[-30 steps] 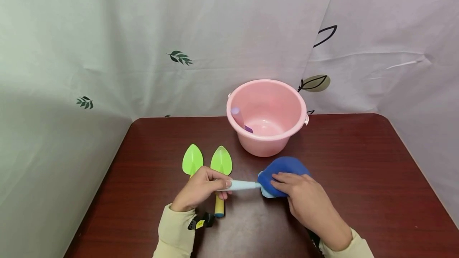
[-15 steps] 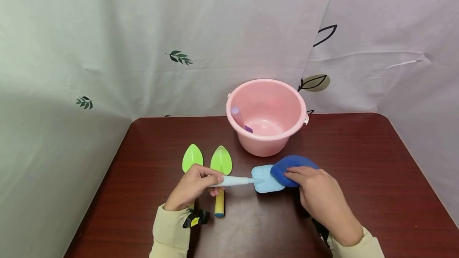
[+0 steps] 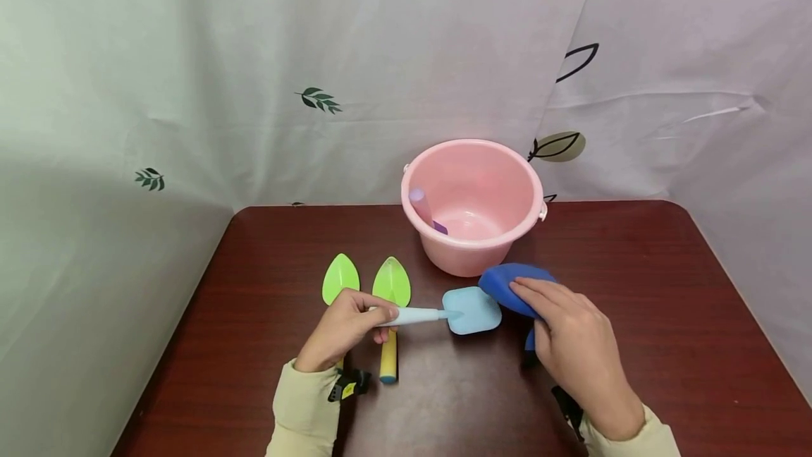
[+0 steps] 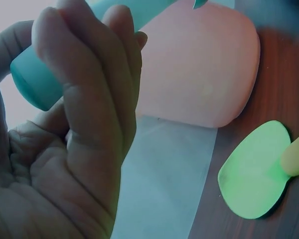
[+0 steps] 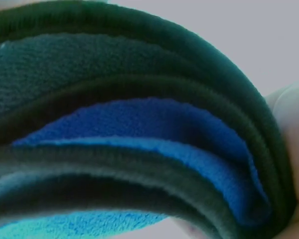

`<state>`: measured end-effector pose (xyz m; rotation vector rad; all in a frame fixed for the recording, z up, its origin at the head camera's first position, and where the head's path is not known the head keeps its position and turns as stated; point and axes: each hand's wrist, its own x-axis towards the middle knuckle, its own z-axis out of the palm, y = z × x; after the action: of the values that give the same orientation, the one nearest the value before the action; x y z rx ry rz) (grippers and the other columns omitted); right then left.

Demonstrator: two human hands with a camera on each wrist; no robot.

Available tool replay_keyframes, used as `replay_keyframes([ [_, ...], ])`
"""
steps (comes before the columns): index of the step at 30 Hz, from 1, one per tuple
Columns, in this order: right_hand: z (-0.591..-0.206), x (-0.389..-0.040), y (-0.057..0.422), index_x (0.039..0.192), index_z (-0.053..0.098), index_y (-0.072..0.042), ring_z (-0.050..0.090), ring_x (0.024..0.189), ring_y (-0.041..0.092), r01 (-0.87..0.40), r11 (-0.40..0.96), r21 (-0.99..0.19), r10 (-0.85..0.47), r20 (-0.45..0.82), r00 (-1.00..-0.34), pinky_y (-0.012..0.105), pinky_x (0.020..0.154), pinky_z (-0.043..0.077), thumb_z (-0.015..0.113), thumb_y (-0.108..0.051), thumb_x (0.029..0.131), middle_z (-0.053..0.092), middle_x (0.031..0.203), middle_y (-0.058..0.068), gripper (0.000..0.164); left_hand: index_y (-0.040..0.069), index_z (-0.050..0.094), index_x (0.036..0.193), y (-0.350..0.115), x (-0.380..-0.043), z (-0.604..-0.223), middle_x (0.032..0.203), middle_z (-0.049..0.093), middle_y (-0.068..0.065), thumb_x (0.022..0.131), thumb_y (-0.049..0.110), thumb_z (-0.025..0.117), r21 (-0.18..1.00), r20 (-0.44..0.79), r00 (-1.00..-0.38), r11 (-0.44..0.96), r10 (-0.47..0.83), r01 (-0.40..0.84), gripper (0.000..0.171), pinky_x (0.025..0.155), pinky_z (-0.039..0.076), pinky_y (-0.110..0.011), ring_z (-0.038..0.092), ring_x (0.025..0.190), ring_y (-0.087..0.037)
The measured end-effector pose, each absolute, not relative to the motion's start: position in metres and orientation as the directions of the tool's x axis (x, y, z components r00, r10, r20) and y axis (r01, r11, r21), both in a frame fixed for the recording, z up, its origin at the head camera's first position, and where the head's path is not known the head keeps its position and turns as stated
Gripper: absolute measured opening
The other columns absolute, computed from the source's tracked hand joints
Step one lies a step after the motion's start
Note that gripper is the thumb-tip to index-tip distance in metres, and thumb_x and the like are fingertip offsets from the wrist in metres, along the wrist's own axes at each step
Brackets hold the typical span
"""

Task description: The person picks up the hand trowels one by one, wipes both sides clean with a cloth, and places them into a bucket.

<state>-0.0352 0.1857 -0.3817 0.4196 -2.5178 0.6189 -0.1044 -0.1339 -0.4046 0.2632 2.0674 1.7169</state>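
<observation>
My left hand (image 3: 345,328) pinches the pale handle of a light blue toy shovel (image 3: 472,310) between thumb and fingers. The shovel lies level across the view, blade to the right, above the table. In the left wrist view the fingers curl round its handle (image 4: 37,82). A folded blue cloth (image 3: 512,286) is gripped by my right hand (image 3: 582,340). Its left end overlaps the upper right corner of the blade; whether they touch I cannot tell. Folded layers of the cloth (image 5: 164,117) fill most of the right wrist view.
A pink bucket (image 3: 459,256) stands behind the shovel, with a purple-handled tool (image 3: 420,204) leaning inside. Two green trowels with yellow handles, a left one (image 3: 340,279) and a right one (image 3: 391,281), lie on the dark red table (image 3: 647,288), partly under my left hand.
The cloth, first pressed over the shovel blade by my right hand, has slid right and up to its corner, uncovering the blade. My left hand and the shovel have shifted slightly left and up.
</observation>
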Motion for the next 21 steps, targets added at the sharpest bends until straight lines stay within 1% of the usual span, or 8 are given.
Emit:
replay_keyframes([
  [4,-0.380,-0.033,0.183,0.117,0.075,-0.008,0.067,0.108,0.027,-0.443,0.835,-0.326,-0.197,0.576,-0.794,0.048,0.084,0.053,0.058,0.010,0.074,0.071,0.119,0.005,0.050,-0.007,0.076,0.092,-0.127,-0.103,-0.406,0.076,0.069,-0.027,0.089,0.003,0.067,0.968,-0.207,-0.884,0.219,0.419,-0.123,0.014,0.058,0.055,-0.026,0.061,0.055,-0.012],
  [10,-0.382,-0.032,0.176,0.118,0.075,-0.008,0.067,0.108,0.025,-0.515,0.805,-0.296,-0.259,0.605,-0.753,0.045,0.082,0.052,0.056,0.006,0.076,0.070,0.121,0.003,0.048,-0.005,0.077,0.090,-0.119,-0.100,-0.408,0.072,0.070,-0.017,0.088,0.004,0.068,0.962,-0.209,-0.884,0.249,0.418,-0.110,0.013,0.059,0.056,-0.026,0.063,0.055,-0.013],
  [15,-0.384,-0.032,0.171,0.118,0.075,-0.009,0.066,0.110,0.024,-0.547,0.787,-0.284,-0.298,0.601,-0.742,0.046,0.083,0.053,0.056,0.004,0.078,0.070,0.122,0.003,0.046,-0.003,0.078,0.093,-0.113,-0.099,-0.409,0.072,0.070,-0.017,0.089,0.007,0.070,0.960,-0.201,-0.881,0.265,0.429,-0.090,0.013,0.061,0.057,-0.028,0.064,0.056,-0.014],
  [18,-0.386,-0.032,0.169,0.118,0.075,-0.009,0.066,0.110,0.025,-0.570,0.771,-0.283,-0.326,0.592,-0.737,0.045,0.086,0.052,0.054,0.001,0.081,0.070,0.123,0.004,0.044,-0.003,0.078,0.094,-0.110,-0.099,-0.410,0.067,0.068,-0.015,0.089,0.008,0.071,0.962,-0.186,-0.875,0.262,0.446,-0.071,0.014,0.060,0.057,-0.031,0.063,0.056,-0.015],
  [21,-0.388,-0.033,0.167,0.118,0.075,-0.009,0.066,0.111,0.025,-0.598,0.753,-0.275,-0.366,0.580,-0.727,0.044,0.089,0.050,0.051,-0.003,0.086,0.070,0.123,0.005,0.040,-0.002,0.078,0.094,-0.109,-0.099,-0.411,0.062,0.065,-0.007,0.090,0.009,0.071,0.964,-0.171,-0.870,0.263,0.463,-0.049,0.014,0.058,0.057,-0.033,0.063,0.056,-0.021],
])
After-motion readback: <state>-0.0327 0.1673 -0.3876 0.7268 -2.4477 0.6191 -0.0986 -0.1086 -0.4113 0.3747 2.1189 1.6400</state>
